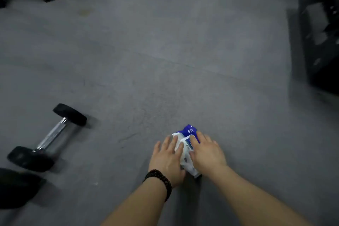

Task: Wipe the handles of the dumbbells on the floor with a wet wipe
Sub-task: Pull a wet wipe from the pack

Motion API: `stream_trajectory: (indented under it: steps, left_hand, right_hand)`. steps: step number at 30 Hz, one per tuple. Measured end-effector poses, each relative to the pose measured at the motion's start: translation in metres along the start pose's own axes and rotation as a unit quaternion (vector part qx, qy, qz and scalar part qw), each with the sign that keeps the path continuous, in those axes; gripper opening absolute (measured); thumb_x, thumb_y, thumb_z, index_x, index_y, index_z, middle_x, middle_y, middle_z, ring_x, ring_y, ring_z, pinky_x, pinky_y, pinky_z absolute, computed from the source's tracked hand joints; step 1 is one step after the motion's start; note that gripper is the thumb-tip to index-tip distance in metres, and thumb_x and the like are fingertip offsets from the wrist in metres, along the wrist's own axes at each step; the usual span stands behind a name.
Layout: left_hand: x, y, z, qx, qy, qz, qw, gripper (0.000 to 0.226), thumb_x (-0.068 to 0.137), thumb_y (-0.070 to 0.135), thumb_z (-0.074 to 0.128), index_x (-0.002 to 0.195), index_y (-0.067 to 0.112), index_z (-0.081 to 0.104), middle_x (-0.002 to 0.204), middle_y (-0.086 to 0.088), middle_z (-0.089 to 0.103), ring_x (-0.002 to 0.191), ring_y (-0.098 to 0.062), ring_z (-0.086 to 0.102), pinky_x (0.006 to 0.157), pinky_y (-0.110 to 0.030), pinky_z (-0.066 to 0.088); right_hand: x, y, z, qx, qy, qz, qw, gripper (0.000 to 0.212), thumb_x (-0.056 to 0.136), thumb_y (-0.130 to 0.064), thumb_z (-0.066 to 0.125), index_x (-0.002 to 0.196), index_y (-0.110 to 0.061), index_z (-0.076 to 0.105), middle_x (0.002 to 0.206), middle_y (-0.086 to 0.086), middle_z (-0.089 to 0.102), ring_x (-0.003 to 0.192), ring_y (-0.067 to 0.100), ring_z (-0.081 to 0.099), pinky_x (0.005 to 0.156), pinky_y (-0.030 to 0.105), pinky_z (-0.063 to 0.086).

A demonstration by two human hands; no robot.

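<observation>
On the floor (165, 51), both hands, left hand (167, 159) & right hand (207, 154), are pressing spread fingers on the wipe pack (187, 145); w/o a firm hold it's prob sliding when a wipe's pulled.

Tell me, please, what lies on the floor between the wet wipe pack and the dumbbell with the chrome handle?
Nothing: in the head view, only bare grey floor separates the wet wipe pack from the dumbbell. Both hands rest on the pack.
</observation>
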State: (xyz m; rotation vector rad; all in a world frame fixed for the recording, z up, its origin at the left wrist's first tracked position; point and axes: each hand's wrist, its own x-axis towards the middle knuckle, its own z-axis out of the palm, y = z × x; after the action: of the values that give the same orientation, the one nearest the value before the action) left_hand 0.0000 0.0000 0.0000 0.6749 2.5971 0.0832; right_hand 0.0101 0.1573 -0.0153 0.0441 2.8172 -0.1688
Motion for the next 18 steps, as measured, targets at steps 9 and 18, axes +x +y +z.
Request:
stream_trajectory:
  steps: [9,18]
  left_hand:
    - [0.021,0.005,0.063,-0.009,0.079,-0.018,0.997,0.087,0.077,0.06,0.043,0.146,0.008,0.044,0.155,-0.009,0.038,0.145,-0.02,0.015,0.115,-0.047,0.024]
    - [0.008,0.001,0.063,0.004,0.029,-0.007,1.0,0.088,0.09,0.055,0.037,0.158,0.016,-0.003,0.164,0.002,-0.013,0.139,-0.013,-0.032,0.119,-0.044,-0.016]
  right_hand:
    - [0.018,-0.003,0.052,0.0,0.131,-0.002,0.991,0.036,0.072,-0.045,0.07,0.093,-0.017,0.067,0.09,0.001,0.063,0.079,0.021,0.057,0.063,0.034,0.05]
    - [0.019,-0.003,0.053,-0.02,0.055,-0.028,0.998,0.041,0.089,-0.042,0.052,0.114,-0.01,0.062,0.11,0.009,0.063,0.094,0.027,0.055,0.076,0.038,0.051]
